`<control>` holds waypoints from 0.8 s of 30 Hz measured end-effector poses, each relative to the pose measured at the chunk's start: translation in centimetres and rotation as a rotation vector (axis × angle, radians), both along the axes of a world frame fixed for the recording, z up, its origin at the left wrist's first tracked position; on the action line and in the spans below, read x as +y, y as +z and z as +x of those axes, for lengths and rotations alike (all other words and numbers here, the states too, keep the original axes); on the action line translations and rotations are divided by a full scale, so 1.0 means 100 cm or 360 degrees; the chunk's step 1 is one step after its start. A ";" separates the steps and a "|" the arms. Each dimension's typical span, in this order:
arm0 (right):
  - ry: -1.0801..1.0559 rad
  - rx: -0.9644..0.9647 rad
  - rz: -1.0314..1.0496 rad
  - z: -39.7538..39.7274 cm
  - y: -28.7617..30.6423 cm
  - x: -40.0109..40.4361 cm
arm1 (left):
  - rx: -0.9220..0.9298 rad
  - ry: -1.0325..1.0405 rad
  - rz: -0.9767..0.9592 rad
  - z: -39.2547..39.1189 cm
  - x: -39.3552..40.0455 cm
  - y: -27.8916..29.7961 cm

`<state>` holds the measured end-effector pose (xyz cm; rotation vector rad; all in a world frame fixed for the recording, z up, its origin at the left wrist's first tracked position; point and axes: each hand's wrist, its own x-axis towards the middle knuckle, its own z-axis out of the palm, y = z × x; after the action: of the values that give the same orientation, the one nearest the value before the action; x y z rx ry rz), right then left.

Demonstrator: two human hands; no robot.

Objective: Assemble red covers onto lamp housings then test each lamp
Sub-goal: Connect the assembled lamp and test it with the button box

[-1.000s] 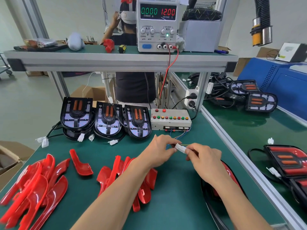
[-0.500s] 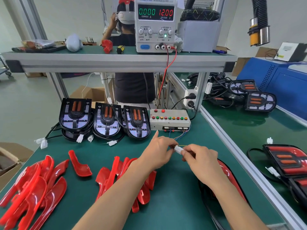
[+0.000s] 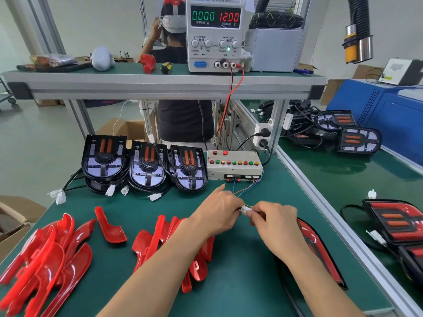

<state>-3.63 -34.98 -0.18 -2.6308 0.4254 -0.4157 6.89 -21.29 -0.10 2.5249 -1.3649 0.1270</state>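
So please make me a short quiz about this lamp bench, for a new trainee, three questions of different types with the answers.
1. True or false: the power supply shows 12.00 volts and 0.000 amps.
2. How many lamp housings without red covers stand in the row left of the test box?
3. What do both hands hold? A) a red cover B) a white connector C) a screwdriver

Key:
1. True.
2. Three.
3. B. The left hand and the right hand pinch the white connector between them; thin wires run from it to the test box.
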 end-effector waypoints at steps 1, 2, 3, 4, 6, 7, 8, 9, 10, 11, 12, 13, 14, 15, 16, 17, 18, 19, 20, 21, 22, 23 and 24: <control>0.0006 -0.0007 0.0008 0.000 -0.001 0.001 | 0.0010 -0.0005 0.0006 0.000 0.001 -0.001; 0.0005 -0.0015 0.0005 -0.001 -0.001 0.001 | 0.0021 -0.0008 -0.0001 0.000 0.001 -0.002; 0.0002 -0.0022 -0.0007 -0.001 -0.002 0.002 | 0.0037 -0.0008 -0.0017 -0.001 0.001 -0.003; 0.0001 -0.0025 -0.0021 0.000 -0.002 0.002 | 0.0054 -0.0008 -0.0034 -0.001 0.001 -0.004; 0.0005 -0.0016 -0.0030 0.000 -0.002 0.002 | 0.0072 -0.0011 -0.0049 0.000 0.000 -0.006; 0.0007 -0.0013 -0.0031 0.001 -0.003 0.002 | 0.0068 -0.0014 -0.0049 0.001 0.000 -0.006; 0.0005 -0.0012 -0.0035 0.001 -0.003 0.003 | 0.0064 -0.0017 -0.0050 0.001 0.000 -0.007; 0.0004 -0.0014 -0.0039 0.001 -0.003 0.003 | 0.0064 -0.0019 -0.0051 0.001 -0.001 -0.007; 0.0007 -0.0020 -0.0036 0.001 -0.003 0.003 | 0.0067 -0.0020 -0.0055 0.001 -0.001 -0.008; 0.0015 -0.0031 -0.0030 0.001 -0.003 0.002 | 0.0072 -0.0018 -0.0063 0.001 -0.001 -0.009; 0.0021 -0.0039 -0.0024 0.001 -0.002 0.002 | 0.0077 -0.0015 -0.0076 0.001 -0.001 -0.010; 0.0025 -0.0040 -0.0021 0.000 -0.002 0.002 | 0.0082 -0.0011 -0.0091 0.001 -0.001 -0.010; 0.0030 -0.0041 -0.0020 0.000 -0.001 0.002 | 0.0083 -0.0009 -0.0105 0.000 -0.002 -0.010; 0.0036 -0.0047 -0.0017 0.000 0.000 0.002 | 0.0083 -0.0009 -0.0115 0.001 -0.002 -0.010; 0.0046 -0.0056 -0.0008 0.000 0.000 0.001 | 0.0088 -0.0010 -0.0122 0.001 -0.002 -0.010; 0.0056 -0.0068 0.0003 0.000 0.001 0.001 | 0.0097 -0.0013 -0.0134 0.002 -0.003 -0.010; 0.0064 -0.0084 0.0015 0.000 0.001 0.002 | 0.0108 -0.0015 -0.0151 0.002 -0.003 -0.010; 0.0070 -0.0101 0.0024 0.000 0.002 0.002 | 0.0120 -0.0016 -0.0165 0.002 -0.003 -0.011; 0.0074 -0.0111 0.0037 -0.001 0.002 0.002 | 0.0136 -0.0017 -0.0170 0.002 -0.002 -0.011; 0.0078 -0.0106 0.0044 -0.001 0.002 0.002 | 0.0153 -0.0018 -0.0175 0.001 -0.001 -0.012; 0.0083 -0.0094 0.0046 -0.001 0.002 0.003 | 0.0164 -0.0018 -0.0183 0.002 0.000 -0.014; 0.0086 -0.0066 0.0040 -0.002 0.003 0.004 | 0.0167 -0.0017 -0.0182 0.002 0.001 -0.015; 0.0083 -0.0020 0.0012 -0.002 0.003 0.005 | 0.0158 -0.0014 -0.0166 0.002 0.001 -0.015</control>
<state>-3.78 -34.46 0.14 -2.6243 0.3526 -0.4128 7.12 -21.17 -1.64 2.4060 -1.2970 0.0685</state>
